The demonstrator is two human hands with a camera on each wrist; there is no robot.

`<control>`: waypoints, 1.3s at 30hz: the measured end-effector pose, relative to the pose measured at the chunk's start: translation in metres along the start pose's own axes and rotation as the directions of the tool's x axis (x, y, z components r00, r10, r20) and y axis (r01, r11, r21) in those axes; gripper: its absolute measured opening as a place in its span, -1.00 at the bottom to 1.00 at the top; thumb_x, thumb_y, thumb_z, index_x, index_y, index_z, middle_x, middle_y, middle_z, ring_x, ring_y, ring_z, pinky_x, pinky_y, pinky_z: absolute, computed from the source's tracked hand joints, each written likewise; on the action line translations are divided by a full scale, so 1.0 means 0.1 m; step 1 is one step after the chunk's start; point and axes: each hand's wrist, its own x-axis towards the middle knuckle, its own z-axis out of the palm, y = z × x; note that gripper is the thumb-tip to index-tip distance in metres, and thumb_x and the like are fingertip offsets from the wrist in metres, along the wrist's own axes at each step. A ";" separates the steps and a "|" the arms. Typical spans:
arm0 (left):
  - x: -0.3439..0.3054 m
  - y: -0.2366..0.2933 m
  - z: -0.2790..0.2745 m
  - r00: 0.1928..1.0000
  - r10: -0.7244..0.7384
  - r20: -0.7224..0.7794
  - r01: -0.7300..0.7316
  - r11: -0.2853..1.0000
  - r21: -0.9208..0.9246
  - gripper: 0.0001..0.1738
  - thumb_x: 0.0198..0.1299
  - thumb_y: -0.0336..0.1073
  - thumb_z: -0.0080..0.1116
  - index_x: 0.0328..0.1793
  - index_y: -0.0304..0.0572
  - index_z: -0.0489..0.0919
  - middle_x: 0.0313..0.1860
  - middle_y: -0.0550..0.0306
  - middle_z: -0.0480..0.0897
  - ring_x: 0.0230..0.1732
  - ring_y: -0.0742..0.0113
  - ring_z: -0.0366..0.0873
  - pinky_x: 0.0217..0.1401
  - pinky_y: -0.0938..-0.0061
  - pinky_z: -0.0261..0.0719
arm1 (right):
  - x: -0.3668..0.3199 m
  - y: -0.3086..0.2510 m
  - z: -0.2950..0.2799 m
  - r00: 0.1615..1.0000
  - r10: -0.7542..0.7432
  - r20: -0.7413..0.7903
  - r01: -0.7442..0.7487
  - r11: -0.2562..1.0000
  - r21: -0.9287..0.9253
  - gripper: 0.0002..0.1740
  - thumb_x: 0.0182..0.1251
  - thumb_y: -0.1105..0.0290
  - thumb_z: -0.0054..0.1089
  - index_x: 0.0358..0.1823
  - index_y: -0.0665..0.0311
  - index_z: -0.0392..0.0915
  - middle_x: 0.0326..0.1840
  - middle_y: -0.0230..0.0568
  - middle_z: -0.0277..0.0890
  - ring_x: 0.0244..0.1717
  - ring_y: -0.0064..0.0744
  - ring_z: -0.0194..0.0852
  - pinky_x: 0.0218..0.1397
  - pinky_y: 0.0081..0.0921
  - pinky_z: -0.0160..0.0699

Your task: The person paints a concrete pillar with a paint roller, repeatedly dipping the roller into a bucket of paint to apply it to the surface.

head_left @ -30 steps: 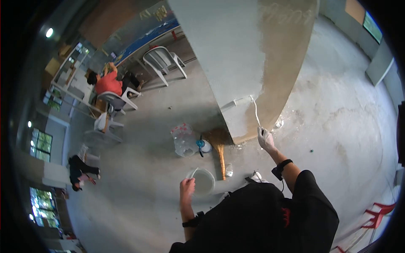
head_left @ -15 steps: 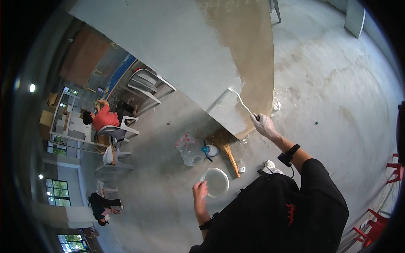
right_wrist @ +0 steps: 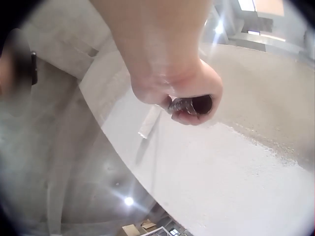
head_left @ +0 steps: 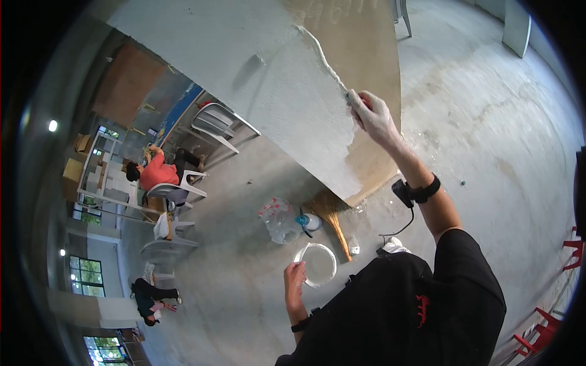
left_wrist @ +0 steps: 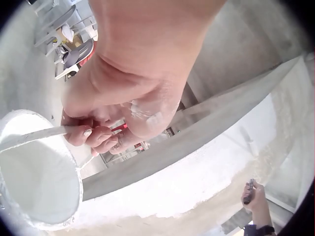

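Observation:
My right hand [head_left: 375,119], smeared with white, grips the dark handle [right_wrist: 202,104] of a paint roller. Its white-coated frame [head_left: 320,52] runs up to the roller sleeve [right_wrist: 150,122], which lies against the wide pillar [head_left: 207,46]. Pale wet paint covers much of that face, while a brownish strip [head_left: 366,36] shows along the right side. Lower down, my left hand [head_left: 295,282] has its fingers curled round the bail handle [left_wrist: 34,136] of a white bucket [head_left: 334,271]. Pale paint [left_wrist: 37,177] fills part of the bucket.
On the floor by the pillar's foot are a straw broom [head_left: 337,229], a blue-topped spray bottle [head_left: 311,223], a clear plastic bag [head_left: 278,222] and a small bottle [head_left: 354,247]. A seated person in red [head_left: 160,172] and grey plastic chairs [head_left: 217,125] are at left; red chairs [head_left: 537,332] at right.
My right hand has carried the roller from near the pillar's foot up its face, the arm stretching out. My left hand keeps hold of the bucket. The head view has turned.

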 end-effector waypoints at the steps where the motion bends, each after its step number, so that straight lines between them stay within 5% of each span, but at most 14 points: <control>1: 0.01 -0.04 -0.02 1.000 0.004 -0.004 -0.004 1.000 -0.005 -0.80 0.20 -0.33 0.17 -0.22 -0.38 0.52 -0.60 0.25 0.40 -0.71 0.53 0.25 -0.67 0.60 0.18 | 0.08 -0.03 -0.03 0.998 0.038 0.050 -0.041 0.998 0.046 -0.51 0.42 -0.06 -0.03 -0.25 0.30 0.52 -0.55 -0.52 0.32 -0.54 -0.75 0.20 -0.52 -0.68 0.24; 9: 0.00 -0.13 -0.01 1.000 0.001 -0.024 -0.002 0.999 -0.048 -0.80 0.21 -0.32 0.16 -0.29 -0.36 0.50 -0.61 0.26 0.39 -0.70 0.56 0.23 -0.67 0.60 0.16 | 0.03 0.66 -0.11 0.987 0.089 0.132 -0.105 0.987 0.121 -0.53 0.43 -0.05 -0.04 -0.35 0.26 0.47 -0.58 -0.54 0.27 -0.61 -0.76 0.16 -0.60 -0.69 0.15; 14: 0.01 -0.14 -0.03 1.000 -0.003 0.002 0.003 0.999 -0.053 -0.81 0.21 -0.33 0.15 -0.29 -0.36 0.50 -0.62 0.28 0.39 -0.70 0.57 0.22 -0.65 0.60 0.16 | -0.45 1.42 -0.13 0.956 0.286 0.065 -0.292 0.948 0.124 -0.51 0.43 -0.05 -0.04 -0.41 0.26 0.47 -0.64 -0.57 0.24 -0.66 -0.79 0.14 -0.65 -0.72 0.11; 17: 0.00 -0.15 0.02 0.999 0.019 0.029 -0.017 0.998 -0.056 -0.81 0.20 -0.33 0.16 -0.29 -0.36 0.50 -0.62 0.28 0.39 -0.70 0.57 0.22 -0.64 0.60 0.17 | -0.69 1.97 -0.17 0.970 0.229 -0.080 -0.237 0.965 -0.115 -0.44 0.42 -0.02 -0.02 -0.49 0.38 0.48 -0.65 -0.41 0.30 -0.56 -0.62 0.23 -0.51 -0.51 0.24; 20: 0.03 -0.10 0.06 0.999 0.023 0.037 -0.022 1.000 -0.013 -0.80 0.19 -0.32 0.17 -0.28 -0.35 0.50 -0.62 0.28 0.39 -0.69 0.57 0.23 -0.64 0.61 0.17 | -0.92 2.51 -0.20 0.946 0.319 -0.062 -0.325 0.927 -0.185 -0.43 0.39 -0.04 -0.03 -0.45 0.42 0.49 -0.63 -0.25 0.34 -0.54 -0.51 0.28 -0.44 -0.42 0.31; 22: 0.05 -0.16 0.07 0.999 -0.001 0.036 0.003 0.999 -0.038 -0.80 0.18 -0.32 0.19 -0.27 -0.34 0.50 -0.62 0.28 0.40 -0.69 0.58 0.23 -0.64 0.62 0.18 | -1.04 2.79 -0.26 0.909 0.415 -0.015 -0.406 0.880 -0.246 -0.40 0.38 -0.08 -0.04 -0.44 0.43 0.51 -0.60 -0.08 0.41 -0.53 -0.33 0.37 -0.40 -0.36 0.36; 26: 0.03 -0.12 0.12 0.996 0.049 0.080 -0.040 0.992 -0.116 -0.80 0.18 -0.31 0.20 -0.26 -0.32 0.51 -0.61 0.29 0.41 -0.68 0.59 0.24 -0.64 0.64 0.20 | -1.20 2.91 -0.37 0.887 0.431 -0.166 -0.455 0.752 -0.477 -0.33 0.32 -0.15 -0.05 -0.38 0.47 0.52 -0.44 0.25 0.46 -0.35 0.08 0.48 -0.21 -0.18 0.40; 28: 0.01 -0.13 0.11 0.997 0.050 0.060 -0.046 0.996 -0.070 -0.80 0.18 -0.30 0.20 -0.25 -0.31 0.51 -0.59 0.28 0.42 -0.67 0.60 0.26 -0.63 0.65 0.21 | -1.23 2.81 -0.36 0.923 0.333 -0.193 -0.385 0.800 -0.460 -0.31 0.30 -0.19 -0.05 -0.42 0.45 0.53 -0.57 -0.10 0.47 -0.51 -0.29 0.38 -0.37 -0.27 0.37; 30: -0.03 -0.12 0.13 0.997 0.066 0.041 -0.062 0.994 -0.091 -0.80 0.18 -0.30 0.20 -0.25 -0.31 0.51 -0.59 0.28 0.42 -0.66 0.60 0.26 -0.63 0.65 0.21 | -1.12 2.69 -0.33 0.933 0.311 -0.180 -0.358 0.841 -0.406 -0.36 0.34 -0.14 -0.04 -0.39 0.42 0.53 -0.55 -0.20 0.45 -0.53 -0.39 0.35 -0.43 -0.37 0.33; 33: -0.10 -0.14 0.13 0.998 0.052 0.022 -0.050 0.994 -0.095 -0.80 0.19 -0.30 0.19 -0.25 -0.32 0.51 -0.58 0.27 0.43 -0.66 0.59 0.27 -0.63 0.65 0.21 | -0.87 2.44 -0.24 0.960 0.273 -0.058 -0.276 0.960 -0.053 -0.52 0.42 0.00 -0.01 -0.43 0.30 0.46 -0.59 -0.49 0.28 -0.58 -0.68 0.25 -0.56 -0.61 0.22; 34: -0.13 -0.15 0.12 0.999 0.034 0.022 -0.031 0.995 -0.091 -0.80 0.19 -0.31 0.19 -0.25 -0.33 0.51 -0.58 0.27 0.43 -0.66 0.59 0.27 -0.63 0.64 0.20 | -0.76 2.22 -0.19 0.960 0.273 -0.053 -0.276 0.960 -0.053 -0.52 0.42 0.00 -0.01 -0.43 0.30 0.46 -0.59 -0.49 0.28 -0.58 -0.68 0.25 -0.56 -0.61 0.22; 36: -0.08 -0.25 0.11 1.000 0.031 0.006 -0.030 0.996 -0.089 -0.80 0.20 -0.31 0.18 -0.25 -0.34 0.51 -0.58 0.26 0.43 -0.66 0.58 0.27 -0.64 0.64 0.20 | -0.56 1.64 -0.10 0.962 0.268 0.054 -0.273 0.926 0.263 -0.58 0.45 -0.05 -0.07 -0.39 0.15 0.39 -0.62 -0.56 0.22 -0.70 -0.76 0.11 -0.68 -0.77 0.08; 39: -0.07 -0.27 0.09 1.000 0.012 -0.027 -0.013 0.998 -0.054 -0.80 0.21 -0.31 0.17 -0.25 -0.35 0.50 -0.58 0.25 0.43 -0.67 0.57 0.26 -0.64 0.63 0.20 | -0.20 1.11 0.04 0.984 0.169 0.048 -0.176 0.938 0.300 -0.59 0.46 -0.03 -0.09 -0.40 0.14 0.36 -0.62 -0.58 0.20 -0.72 -0.80 0.07 -0.72 -0.79 0.05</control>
